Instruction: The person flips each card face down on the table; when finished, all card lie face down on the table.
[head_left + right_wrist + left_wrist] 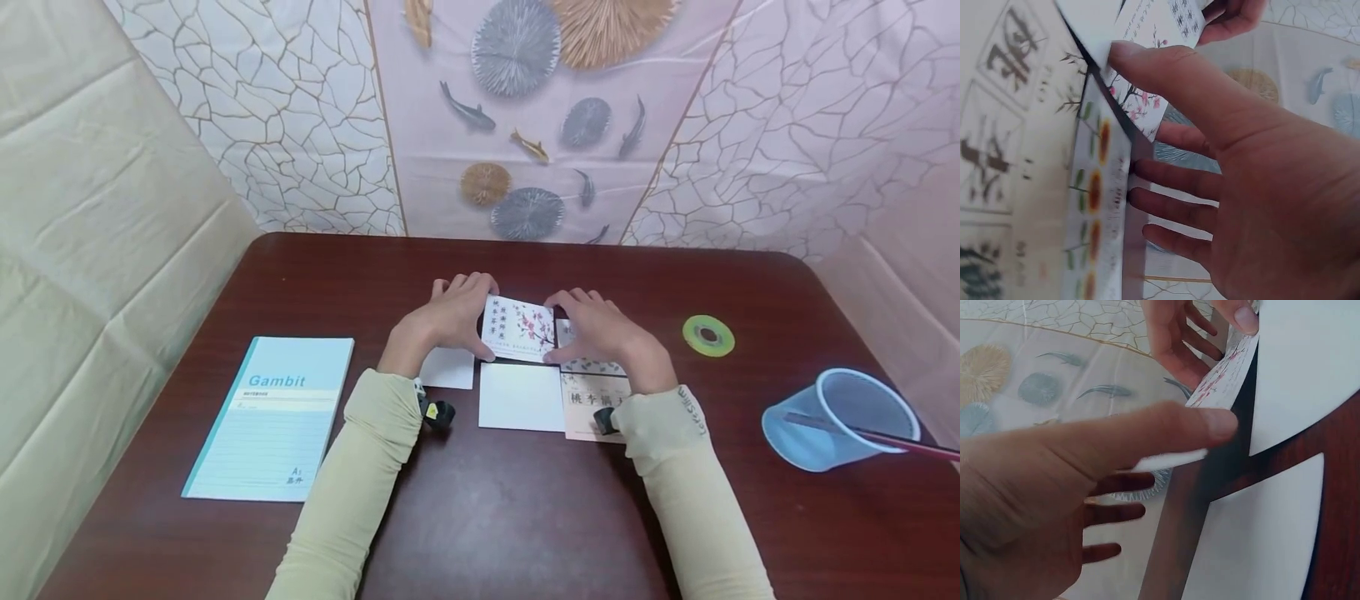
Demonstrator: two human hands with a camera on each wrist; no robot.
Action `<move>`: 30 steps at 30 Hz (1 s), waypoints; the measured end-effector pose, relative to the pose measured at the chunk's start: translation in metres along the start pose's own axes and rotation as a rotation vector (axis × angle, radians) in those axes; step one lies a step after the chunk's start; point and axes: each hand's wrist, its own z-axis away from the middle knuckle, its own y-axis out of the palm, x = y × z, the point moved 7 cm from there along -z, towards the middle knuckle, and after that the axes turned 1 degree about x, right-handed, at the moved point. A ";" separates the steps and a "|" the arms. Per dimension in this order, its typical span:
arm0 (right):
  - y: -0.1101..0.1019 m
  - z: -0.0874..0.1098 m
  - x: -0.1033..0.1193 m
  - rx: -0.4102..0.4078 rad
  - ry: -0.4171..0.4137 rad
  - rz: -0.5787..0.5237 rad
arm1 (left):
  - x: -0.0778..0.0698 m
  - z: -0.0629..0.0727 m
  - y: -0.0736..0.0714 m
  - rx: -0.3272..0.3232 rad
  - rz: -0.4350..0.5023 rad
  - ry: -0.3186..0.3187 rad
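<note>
A white card (519, 329) with pink plum blossoms and columns of dark characters is held slightly above the table by both hands. My left hand (450, 312) grips its left side, thumb at the near corner and fingers at the far one. On the right side my right hand (606, 332) grips it likewise; the right thumb (1147, 65) lies over the near corner. Just in front is a blank white card (521, 398). Another blank card (448, 369) lies partly under the left hand. A beige card (588, 408) with boxed characters and a sunflower-printed card (1100, 187) lie beneath the right hand.
A Gambit notebook (270, 417) lies at the left of the dark red table (517, 517). Toward the right are a green disc (708, 335) and a blue mesh cup (817, 425) on its side, with a thin stick (900, 442) poking out. Patterned cloth hangs behind.
</note>
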 end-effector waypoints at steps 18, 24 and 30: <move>-0.027 0.016 0.004 -0.063 -0.085 -0.075 | 0.002 0.011 -0.022 -0.070 0.160 0.056; -0.030 0.018 0.016 -0.092 -0.172 -0.110 | -0.005 0.008 -0.018 -0.065 0.108 0.070; -0.032 0.018 0.028 -0.130 -0.247 -0.119 | -0.022 0.003 -0.017 -0.070 0.049 0.122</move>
